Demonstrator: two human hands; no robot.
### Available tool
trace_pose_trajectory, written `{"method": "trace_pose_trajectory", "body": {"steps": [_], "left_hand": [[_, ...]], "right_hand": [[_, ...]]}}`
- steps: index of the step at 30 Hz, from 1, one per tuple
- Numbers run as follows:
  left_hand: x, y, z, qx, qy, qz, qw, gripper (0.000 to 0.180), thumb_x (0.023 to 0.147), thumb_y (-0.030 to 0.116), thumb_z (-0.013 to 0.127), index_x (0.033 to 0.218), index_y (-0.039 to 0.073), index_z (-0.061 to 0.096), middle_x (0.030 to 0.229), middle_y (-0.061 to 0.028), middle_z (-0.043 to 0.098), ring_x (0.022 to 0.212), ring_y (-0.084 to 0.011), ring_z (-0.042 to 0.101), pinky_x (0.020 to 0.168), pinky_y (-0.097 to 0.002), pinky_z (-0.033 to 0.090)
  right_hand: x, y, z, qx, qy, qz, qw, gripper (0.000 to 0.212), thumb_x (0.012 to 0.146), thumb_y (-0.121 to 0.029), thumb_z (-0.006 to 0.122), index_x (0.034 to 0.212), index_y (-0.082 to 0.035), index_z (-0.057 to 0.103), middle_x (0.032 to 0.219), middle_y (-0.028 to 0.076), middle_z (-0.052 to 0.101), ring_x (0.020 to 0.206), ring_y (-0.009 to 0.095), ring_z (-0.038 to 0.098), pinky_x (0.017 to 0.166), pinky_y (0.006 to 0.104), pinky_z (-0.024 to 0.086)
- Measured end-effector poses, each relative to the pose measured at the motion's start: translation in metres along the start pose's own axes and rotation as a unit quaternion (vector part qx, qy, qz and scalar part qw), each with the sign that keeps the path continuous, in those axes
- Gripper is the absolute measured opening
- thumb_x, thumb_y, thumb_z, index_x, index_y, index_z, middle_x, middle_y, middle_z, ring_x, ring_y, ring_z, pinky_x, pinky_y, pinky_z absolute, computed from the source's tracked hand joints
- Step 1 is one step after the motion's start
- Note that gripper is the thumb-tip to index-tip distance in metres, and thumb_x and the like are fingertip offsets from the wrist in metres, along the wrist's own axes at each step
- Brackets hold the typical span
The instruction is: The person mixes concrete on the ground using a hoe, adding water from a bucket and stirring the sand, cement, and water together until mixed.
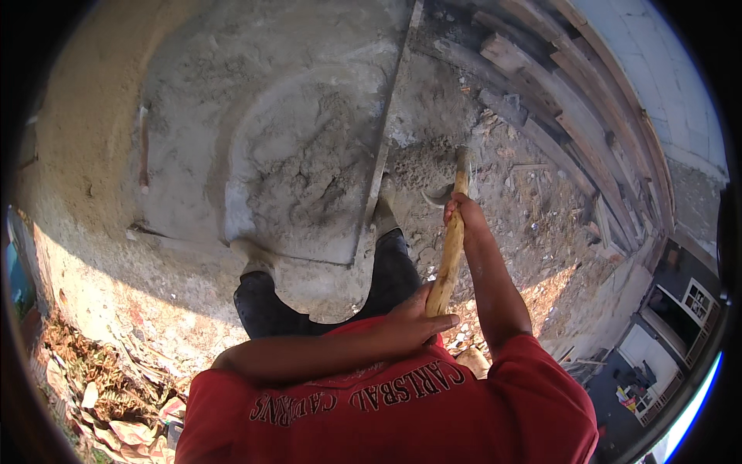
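Both my hands hold a pale, knobbly wooden handle (450, 259) that runs forward from my waist. My right hand (465, 213) wraps round it farther up. Close to my body, my left hand (417, 313) grips its near end, the thumb lying across. The handle's far end reaches a small heap of wet grey mortar (421, 164); whatever tool head is there cannot be made out. A pale curved edge (436, 199) shows just left of my right hand. A straight form board (380, 162) stands left of the heap, with rough wet concrete (309, 166) beyond it.
My feet stand at the slab's near edge, beside the board. Long timber planks (580, 100) are stacked at the right. A short stick (144, 151) lies at the left. Dry leaves and scraps (116, 402) cover the ground at lower left; rubble (510, 224) lies right.
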State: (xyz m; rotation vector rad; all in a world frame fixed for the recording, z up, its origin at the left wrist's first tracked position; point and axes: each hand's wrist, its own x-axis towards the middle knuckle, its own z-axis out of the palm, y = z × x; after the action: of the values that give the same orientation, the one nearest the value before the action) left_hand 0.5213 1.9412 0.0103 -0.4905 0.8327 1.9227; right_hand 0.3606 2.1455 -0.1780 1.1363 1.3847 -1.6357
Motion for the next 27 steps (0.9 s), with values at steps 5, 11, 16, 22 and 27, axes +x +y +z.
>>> {"method": "trace_pose_trajectory", "body": {"steps": [5, 11, 16, 22, 27], "left_hand": [[-0.014, -0.057, -0.117, 0.316, 0.118, 0.08, 0.938, 0.049, 0.091, 0.025, 0.068, 0.138, 0.018, 0.054, 0.089, -0.0058, 0.065, 0.081, -0.0191, 0.061, 0.072, -0.035, 0.05], [0.061, -0.115, -0.224, 0.706, 0.256, -0.025, 0.66, 0.049, 0.087, 0.034, 0.07, 0.134, 0.033, 0.058, 0.1, -0.0036, 0.072, 0.097, -0.0268, 0.064, 0.092, -0.0462, 0.043], [0.091, -0.178, -0.297, 0.772, 0.296, 0.003, 0.562, 0.048, 0.085, 0.035, 0.071, 0.13, 0.021, 0.061, 0.099, -0.0067, 0.072, 0.094, -0.0275, 0.065, 0.091, -0.0452, 0.045], [0.055, -0.195, -0.226, 0.488, 0.215, -0.017, 0.846, 0.04, 0.083, 0.035, 0.07, 0.107, 0.004, 0.059, 0.086, -0.0225, 0.068, 0.086, -0.0432, 0.067, 0.076, -0.0518, 0.052], [0.073, -0.182, -0.244, 0.378, 0.338, 0.065, 0.859, 0.04, 0.083, 0.032, 0.069, 0.107, 0.002, 0.059, 0.087, -0.026, 0.067, 0.086, -0.045, 0.066, 0.074, -0.0516, 0.052]], "right_hand": [[0.029, 0.068, 0.016, 0.067, 0.125, -0.067, 0.988, 0.019, 0.092, -0.017, 0.058, 0.082, -0.004, 0.049, 0.068, 0.009, 0.051, 0.056, 0.022, 0.055, 0.052, 0.0365, 0.051], [0.125, 0.131, -0.001, 0.181, 0.138, -0.068, 0.971, 0.014, 0.087, -0.013, 0.058, 0.081, -0.004, 0.05, 0.07, 0.009, 0.051, 0.06, 0.025, 0.058, 0.056, 0.042, 0.052], [0.096, 0.151, 0.039, 0.204, 0.186, -0.065, 0.959, 0.014, 0.083, -0.011, 0.059, 0.076, -0.004, 0.05, 0.066, 0.008, 0.051, 0.056, 0.025, 0.059, 0.054, 0.0415, 0.051], [0.042, 0.144, 0.063, 0.093, 0.13, -0.101, 0.982, 0.013, 0.087, -0.009, 0.061, 0.08, -0.003, 0.052, 0.065, 0.007, 0.049, 0.051, 0.022, 0.053, 0.052, 0.039, 0.049], [0.093, 0.131, 0.157, -0.01, 0.0, -0.223, 0.975, 0.021, 0.092, -0.012, 0.061, 0.098, 0.001, 0.045, 0.062, 0.007, 0.048, 0.05, 0.017, 0.053, 0.046, 0.035, 0.048]]}}
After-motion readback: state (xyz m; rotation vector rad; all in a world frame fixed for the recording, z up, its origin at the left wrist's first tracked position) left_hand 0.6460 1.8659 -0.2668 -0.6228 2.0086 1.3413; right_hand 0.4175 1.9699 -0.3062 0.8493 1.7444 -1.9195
